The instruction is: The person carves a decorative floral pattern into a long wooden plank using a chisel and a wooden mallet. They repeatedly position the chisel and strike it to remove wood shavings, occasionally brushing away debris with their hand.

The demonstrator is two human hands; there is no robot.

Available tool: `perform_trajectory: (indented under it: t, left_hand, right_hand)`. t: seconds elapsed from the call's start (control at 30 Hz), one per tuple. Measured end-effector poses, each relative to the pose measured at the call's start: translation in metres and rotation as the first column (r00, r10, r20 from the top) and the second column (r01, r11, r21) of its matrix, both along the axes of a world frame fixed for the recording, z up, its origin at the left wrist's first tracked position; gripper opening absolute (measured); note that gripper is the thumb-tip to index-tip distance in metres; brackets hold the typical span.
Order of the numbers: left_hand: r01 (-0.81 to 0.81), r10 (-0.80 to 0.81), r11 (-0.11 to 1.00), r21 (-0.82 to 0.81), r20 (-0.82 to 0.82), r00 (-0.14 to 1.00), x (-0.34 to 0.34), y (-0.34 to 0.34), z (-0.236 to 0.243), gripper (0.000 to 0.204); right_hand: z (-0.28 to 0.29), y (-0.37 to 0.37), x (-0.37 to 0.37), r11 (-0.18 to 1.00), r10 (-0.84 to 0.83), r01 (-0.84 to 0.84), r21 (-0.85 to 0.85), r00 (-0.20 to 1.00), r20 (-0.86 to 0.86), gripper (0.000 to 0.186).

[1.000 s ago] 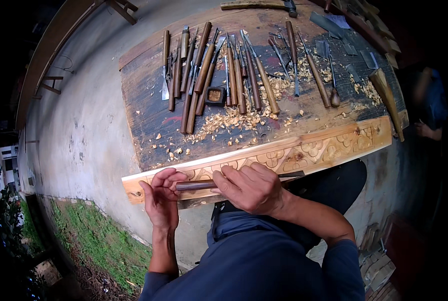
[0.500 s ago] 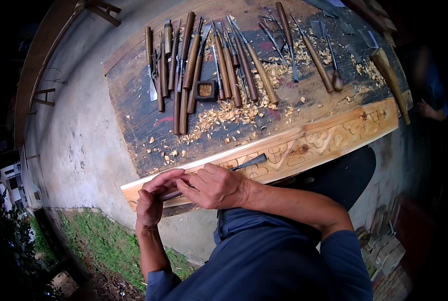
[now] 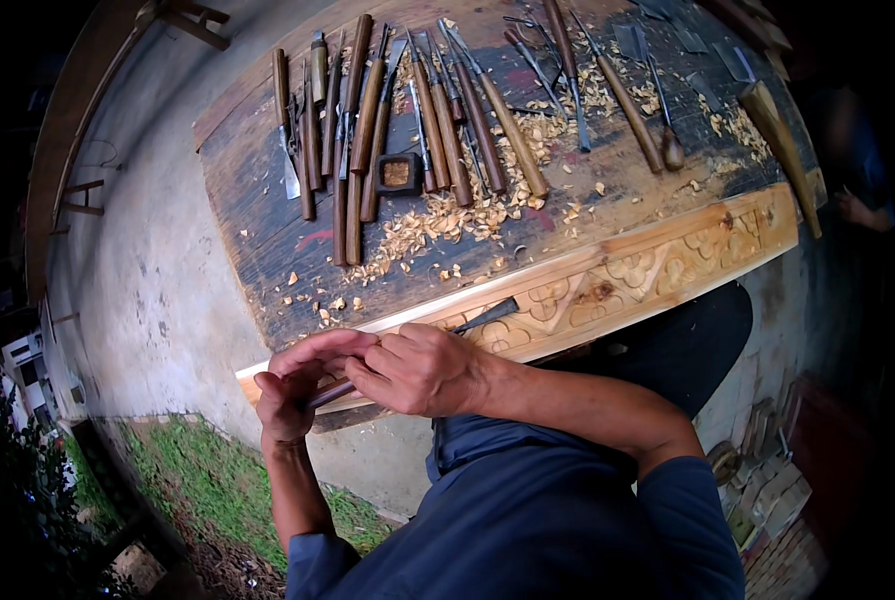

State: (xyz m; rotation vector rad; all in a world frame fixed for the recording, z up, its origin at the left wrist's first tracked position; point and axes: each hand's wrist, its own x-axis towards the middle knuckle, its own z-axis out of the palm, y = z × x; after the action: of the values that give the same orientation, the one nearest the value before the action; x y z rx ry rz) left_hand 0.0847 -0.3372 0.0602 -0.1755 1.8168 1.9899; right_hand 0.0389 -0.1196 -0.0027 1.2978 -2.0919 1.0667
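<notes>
My right hand (image 3: 417, 370) grips a dark-handled chisel (image 3: 487, 315), its flat blade pointing right and up over the carved board. My left hand (image 3: 297, 380) is cupped round the chisel's handle end, its fingertips against my right hand. The long pale wooden board (image 3: 637, 270) lies along the near edge of the workbench, carved with lobed flowers and angled bands; my hands hide part of its left portion.
The worn workbench (image 3: 267, 250) holds several wood-handled chisels and gouges (image 3: 437, 120), a small square block (image 3: 398, 174), shavings (image 3: 437, 225), metal plates (image 3: 692, 45) and a wooden mallet-like piece (image 3: 777, 150). Another person (image 3: 867, 190) is at far right. A trestle (image 3: 197, 22) stands behind.
The chisel and my hands have shifted left, its blade now angled more upward. My left hand has gone from loosely open to curled round the handle end. The view has shifted slightly.
</notes>
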Motion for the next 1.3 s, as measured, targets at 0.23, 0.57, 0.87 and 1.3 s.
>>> perform_trajectory:
  t: [0.23, 0.57, 0.87, 1.3]
  left_hand:
    - [0.093, -0.099, 0.995, -0.047, -0.134, 0.986, -0.029, -0.007, -0.005, 0.127]
    - [0.05, -0.051, 0.999, 0.016, 0.125, 0.991, -0.03, -0.009, -0.008, 0.12]
    - [-0.026, 0.024, 0.999, 0.036, 0.074, 0.997, -0.027, -0.003, -0.001, 0.122]
    - [-0.275, 0.335, 0.92, 0.279, -0.197, 0.921, -0.022, -0.03, 0.005, 0.132]
  right_hand:
    - [0.004, 0.0, -0.006, 0.999, -0.03, 0.028, 0.033, 0.998, 0.061, 0.019]
    - [-0.002, -0.012, -0.004, 0.981, -0.179, 0.184, 0.058, 0.98, -0.084, 0.012]
    - [0.0, -0.008, -0.003, 0.986, -0.16, 0.163, 0.042, 0.986, -0.053, 0.017]
    - [0.007, -0.003, -0.001, 0.994, -0.108, 0.108, 0.003, 0.994, -0.032, 0.026]
